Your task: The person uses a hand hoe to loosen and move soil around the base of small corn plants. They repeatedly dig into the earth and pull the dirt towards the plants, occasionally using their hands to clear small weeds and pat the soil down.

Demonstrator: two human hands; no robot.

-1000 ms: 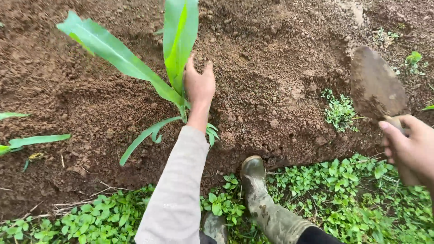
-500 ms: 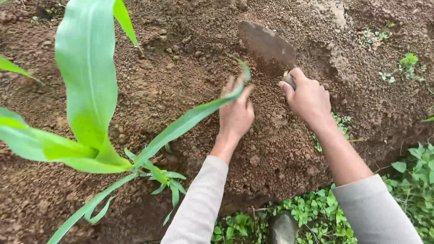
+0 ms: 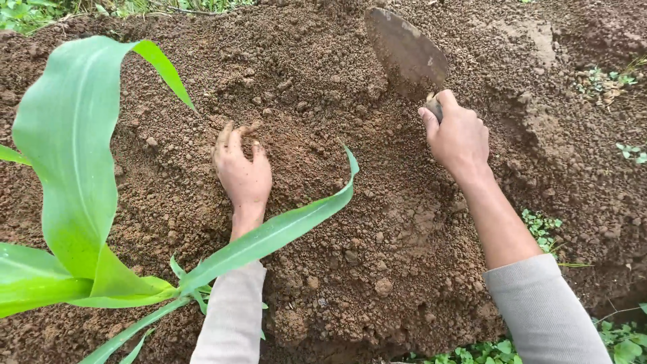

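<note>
Right hand [image 3: 459,138] gripping trowel [image 3: 406,54] handle, rigid, light; left hand [image 3: 242,170] spreading flat on loose crumbly soil [image 3: 350,236]

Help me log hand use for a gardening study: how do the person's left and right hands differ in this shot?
The left hand lies flat, palm down, fingers pressed into the loose brown soil; the right hand is closed round a trowel handle. The left holds nothing, while the right keeps the soil-caked blade raised over the mound. A maize leaf crosses the left wrist; the right forearm is unobstructed. Both arms wear pale sleeves.

Brown soil [image 3: 350,222], green leaves [image 3: 74,148] (grey sleeves [image 3: 232,317])
</note>
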